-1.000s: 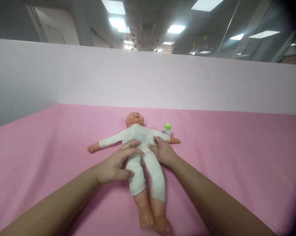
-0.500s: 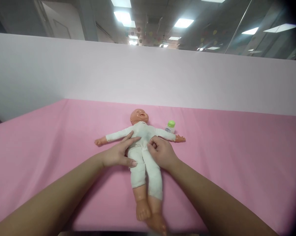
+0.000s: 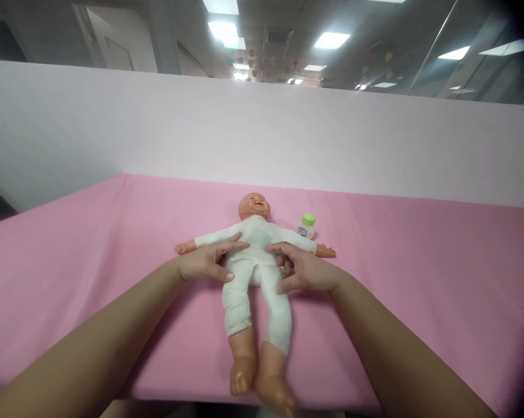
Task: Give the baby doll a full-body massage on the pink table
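Note:
A baby doll lies face up, with a white cloth body and bare plastic head, hands and feet. Its arms stretch out to the sides, and its legs point toward me, slightly apart. My left hand rests at the doll's waist and hip on the left, fingers and thumb spread, not closed around anything. On the opposite hip lies my right hand, index finger reaching onto the belly and thumb apart on the upper leg. Its other fingers are bent by the doll's side.
A small clear bottle with a green cap stands just behind the doll's arm on the right. Pink cloth covers the table surface. A white panel rises along the back, with glass and ceiling lights above it.
My right hand has opened from a curled fist and shifted right, its thumb now apart. The doll's legs have spread from nearly together. The view has shifted slightly.

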### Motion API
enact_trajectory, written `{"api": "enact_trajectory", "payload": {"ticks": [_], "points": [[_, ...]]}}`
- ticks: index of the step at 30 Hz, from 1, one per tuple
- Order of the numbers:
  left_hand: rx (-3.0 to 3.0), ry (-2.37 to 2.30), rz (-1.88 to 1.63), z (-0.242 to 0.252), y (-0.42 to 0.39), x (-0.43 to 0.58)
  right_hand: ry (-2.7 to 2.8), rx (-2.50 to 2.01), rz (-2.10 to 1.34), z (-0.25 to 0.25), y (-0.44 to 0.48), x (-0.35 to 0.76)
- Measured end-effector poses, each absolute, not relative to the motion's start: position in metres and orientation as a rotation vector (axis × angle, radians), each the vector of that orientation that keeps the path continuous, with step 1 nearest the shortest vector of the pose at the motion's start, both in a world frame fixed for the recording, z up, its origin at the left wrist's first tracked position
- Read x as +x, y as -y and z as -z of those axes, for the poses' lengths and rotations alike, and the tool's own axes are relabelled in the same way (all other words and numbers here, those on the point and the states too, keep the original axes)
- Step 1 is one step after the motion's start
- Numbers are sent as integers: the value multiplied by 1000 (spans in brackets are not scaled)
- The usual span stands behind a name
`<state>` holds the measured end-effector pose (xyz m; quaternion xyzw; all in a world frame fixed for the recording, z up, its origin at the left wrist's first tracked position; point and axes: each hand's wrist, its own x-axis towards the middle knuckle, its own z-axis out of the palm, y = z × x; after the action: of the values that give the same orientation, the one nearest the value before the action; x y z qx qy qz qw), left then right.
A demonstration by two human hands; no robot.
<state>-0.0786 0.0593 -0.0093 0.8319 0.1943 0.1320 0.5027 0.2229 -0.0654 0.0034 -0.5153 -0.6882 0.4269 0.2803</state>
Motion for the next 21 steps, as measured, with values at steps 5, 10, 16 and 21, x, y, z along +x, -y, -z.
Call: {"api": "enact_trajectory", "payload": {"ticks": [5,10,16,21], "points": [[2149,-605,-291,11,-57,-78,1833,-1542,-1004,1,65,221],[2317,-659,-233,8,-47,-73,1819,-1553,-862,4,69,207],[2353,-724,-248,9,-36,-68,1834,-1672,-773,12,71,199],[2376,-744,-275,11,-36,-67,1836,-1620,-745,16,68,198]]}}
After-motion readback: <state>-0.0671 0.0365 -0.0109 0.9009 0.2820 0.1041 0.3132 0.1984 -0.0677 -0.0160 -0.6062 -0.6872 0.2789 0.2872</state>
